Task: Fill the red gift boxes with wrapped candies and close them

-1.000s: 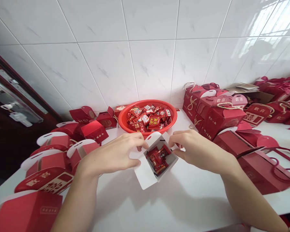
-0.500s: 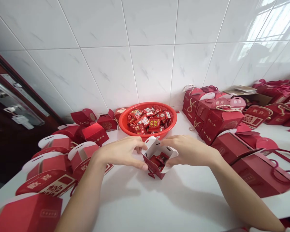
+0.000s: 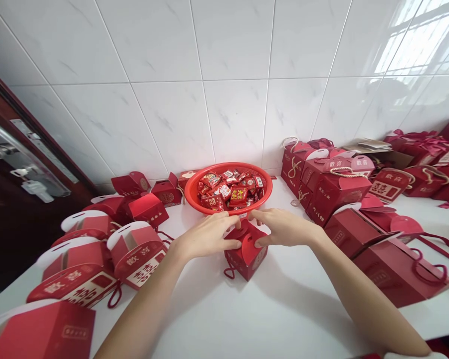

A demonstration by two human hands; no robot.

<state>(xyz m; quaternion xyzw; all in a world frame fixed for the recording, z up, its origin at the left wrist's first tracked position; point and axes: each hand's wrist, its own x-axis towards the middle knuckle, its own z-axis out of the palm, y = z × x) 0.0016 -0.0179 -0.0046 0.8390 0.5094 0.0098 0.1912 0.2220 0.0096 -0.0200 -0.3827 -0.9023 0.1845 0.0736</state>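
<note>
A small red box [image 3: 246, 259] stands on the white table with its top flaps folded inward and a dark red cord loop at its left side. My left hand [image 3: 210, 233] grips the flaps from the left, thumb in front and fingers behind. From the right, my right hand [image 3: 280, 227] pinches the flaps on the other side. Inside the box nothing shows, as the flaps cover it. Just behind my hands sits a red plastic basket [image 3: 192, 198] with wrapped red candies [image 3: 238, 194].
Red gift boxes crowd the left [image 3: 138, 254] and the right [image 3: 340, 194] of the table [image 3: 224, 324]. A tiled wall [image 3: 235, 119] rises behind the basket. A dark door with keys [image 3: 37, 188] is at the far left.
The box flaps, which stood open with red contents showing, are now folded over the top. Both hands have closed in on the flaps. The camera view has shifted slightly.
</note>
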